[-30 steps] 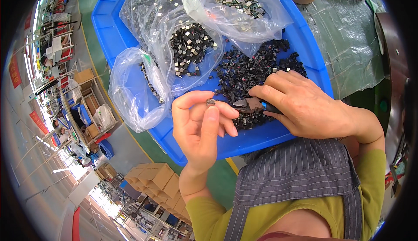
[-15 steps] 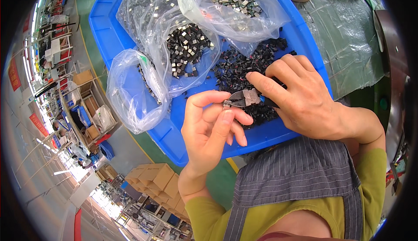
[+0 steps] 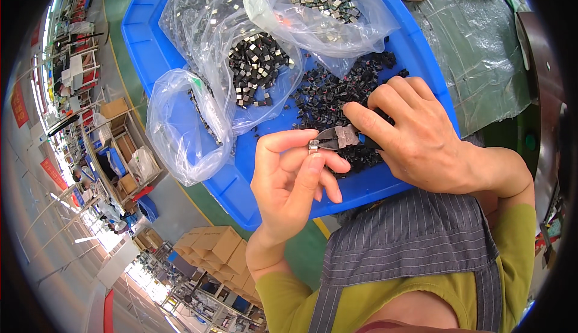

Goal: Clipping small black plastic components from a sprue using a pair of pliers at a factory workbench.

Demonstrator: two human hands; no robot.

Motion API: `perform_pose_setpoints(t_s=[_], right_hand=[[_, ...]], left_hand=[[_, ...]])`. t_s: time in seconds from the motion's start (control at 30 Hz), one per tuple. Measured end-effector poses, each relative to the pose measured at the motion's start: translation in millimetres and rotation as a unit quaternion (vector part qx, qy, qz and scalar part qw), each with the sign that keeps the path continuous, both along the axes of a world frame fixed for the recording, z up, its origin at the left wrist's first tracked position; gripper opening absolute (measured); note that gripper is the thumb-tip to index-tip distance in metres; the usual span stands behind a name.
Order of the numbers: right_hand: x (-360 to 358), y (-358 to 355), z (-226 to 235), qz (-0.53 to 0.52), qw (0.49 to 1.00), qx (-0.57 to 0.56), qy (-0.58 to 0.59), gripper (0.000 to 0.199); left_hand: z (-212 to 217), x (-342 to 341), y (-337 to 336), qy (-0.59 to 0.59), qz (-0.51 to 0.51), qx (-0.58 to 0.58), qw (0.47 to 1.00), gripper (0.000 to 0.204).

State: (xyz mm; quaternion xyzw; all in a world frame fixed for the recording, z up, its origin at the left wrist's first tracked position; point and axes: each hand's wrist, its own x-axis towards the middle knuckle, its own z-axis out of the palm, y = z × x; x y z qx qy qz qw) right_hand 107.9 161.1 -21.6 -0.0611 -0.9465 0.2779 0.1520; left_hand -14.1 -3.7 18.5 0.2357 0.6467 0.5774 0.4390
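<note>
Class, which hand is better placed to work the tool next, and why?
Probably the right hand: it grips the pliers-like tool, whose tips sit at the small part. The left hand is occupied, pinching that part between thumb and fingers.

Left grip (image 3: 282,179) in a fingertip pinch, palm visible, near the right grip (image 3: 416,134), curled, back upward.

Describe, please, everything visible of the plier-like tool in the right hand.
The plier-like tool has a greyish, pointed, metal-looking head, a worn pinkish-brown section behind it and blue near the grip. The right hand holds it and hides most of the handle. It points leftward above the blue tray, its tip at a small metallic part in the left hand; whether it grips that part is unclear.
</note>
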Motion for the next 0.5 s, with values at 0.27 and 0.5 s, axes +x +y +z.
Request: perform_pose_setpoints(t_s=[0.27, 0.5], right_hand=[[0.6, -0.5, 3.5, 0.008, 1.000, 0.000, -0.013, 0.037], [3.4, -0.3, 5.7, 0.037, 0.998, -0.024, -0.042, 0.031]], left_hand=[[-0.3, 2.6, 0.1, 0.029, 0.003, 0.000, 1.000, 0.024], [0.1, 3.1, -1.4, 0.030, -0.009, 0.014, 0.999, 0.025]])
